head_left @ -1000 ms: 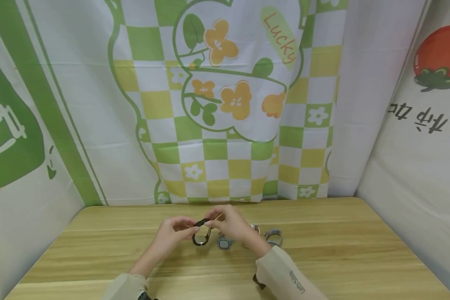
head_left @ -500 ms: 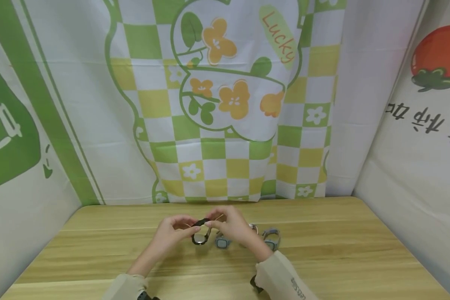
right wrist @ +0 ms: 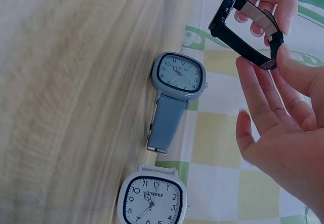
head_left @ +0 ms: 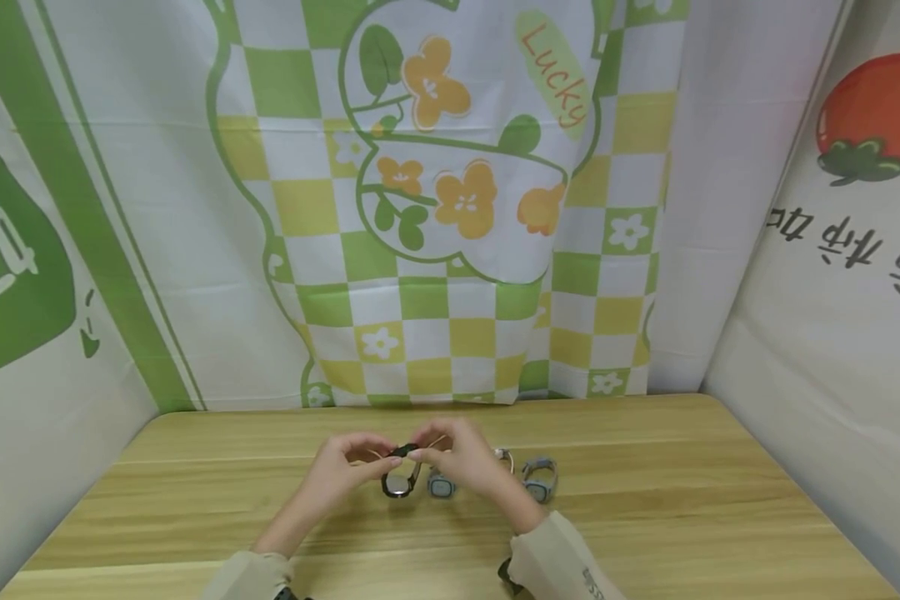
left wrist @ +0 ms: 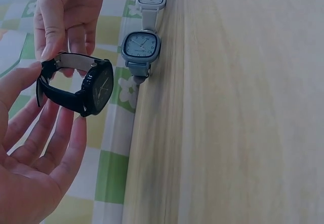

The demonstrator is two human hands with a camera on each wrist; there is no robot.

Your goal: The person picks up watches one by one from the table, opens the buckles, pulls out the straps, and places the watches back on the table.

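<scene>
Above the middle of the wooden table (head_left: pixel 645 500), I held a black watch (head_left: pixel 401 477) between both hands, clear of the tabletop. My left hand (head_left: pixel 342 473) pinched the strap loop at its upper end, thumb tip on the strap with the remaining fingers (left wrist: pixel 59 148) curved loosely beneath the case. My right hand (head_left: pixel 461 462) pinched the same strap from the opposite side, fingertips (right wrist: pixel 263 107) closed on the black band close to the buckle end. The round black dial faced partly toward the left wrist camera, and the strap formed a closed loop behind the case.

Three further watches stood in a row on the table just beside and behind my right hand. The nearest to the black watch was a blue-grey watch (head_left: pixel 440 485) with a rounded-square case and a pale dial. Next along was a white watch (right wrist: pixel 152 198) of the same case shape, its dial marked with black numerals; in the head view my right hand hid most of it. The farthest was a grey-blue watch (head_left: pixel 540 479), standing apart from my hands. A checked green, yellow and white cloth (head_left: pixel 450 250) with orange flowers hung behind the table.
</scene>
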